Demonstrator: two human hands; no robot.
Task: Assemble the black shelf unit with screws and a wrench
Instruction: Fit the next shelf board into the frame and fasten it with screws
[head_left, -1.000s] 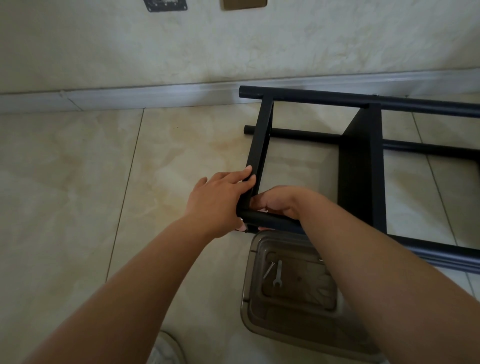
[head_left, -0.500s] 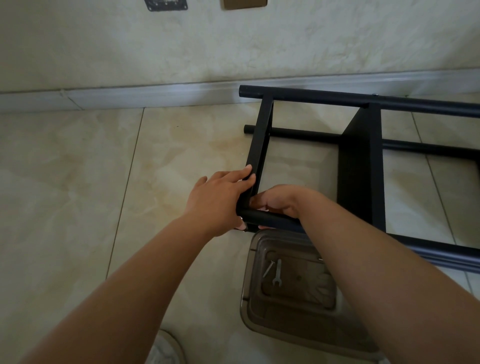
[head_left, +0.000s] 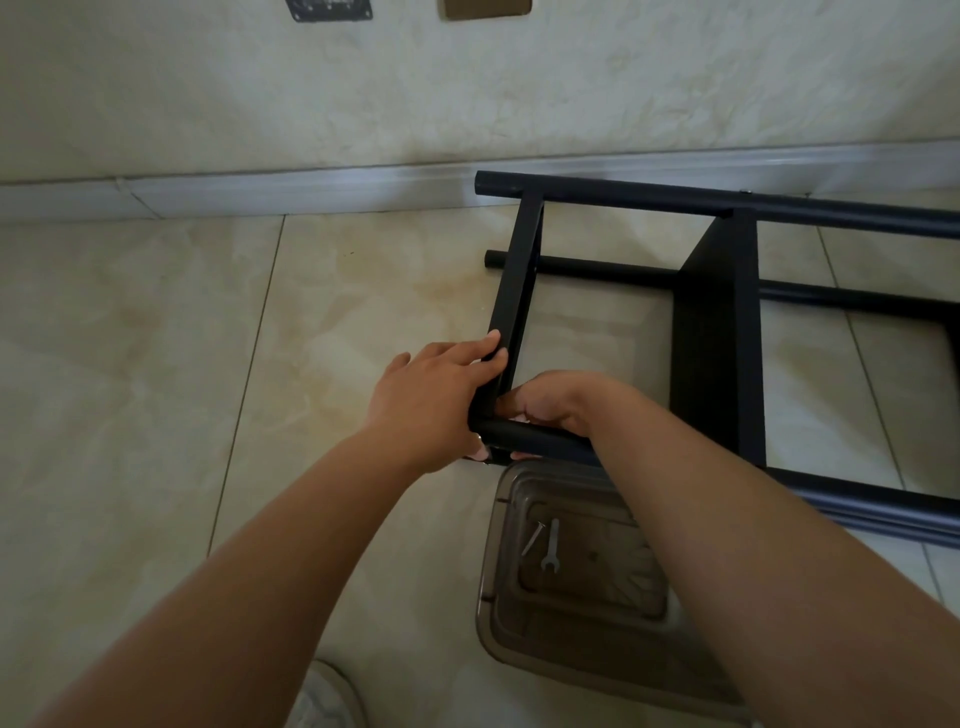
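The black shelf unit (head_left: 717, 332) lies on its side on the tiled floor, its round tubes running off to the right. My left hand (head_left: 431, 395) holds the near left corner, fingers laid along the end panel (head_left: 514, 301) and thumb under the tube. Just right of that corner my right hand (head_left: 550, 405) reaches down inside the frame with curled fingers behind the near tube (head_left: 530, 439); what its fingertips hold is hidden. A small silver wrench (head_left: 551, 545) and a screw (head_left: 532, 538) lie in the clear tray (head_left: 498, 613) below my hands.
The wall and its pale baseboard (head_left: 260, 189) run across just beyond the shelf unit. Bare floor tiles (head_left: 130, 389) spread to the left. A shoe tip (head_left: 327, 701) shows at the bottom edge.
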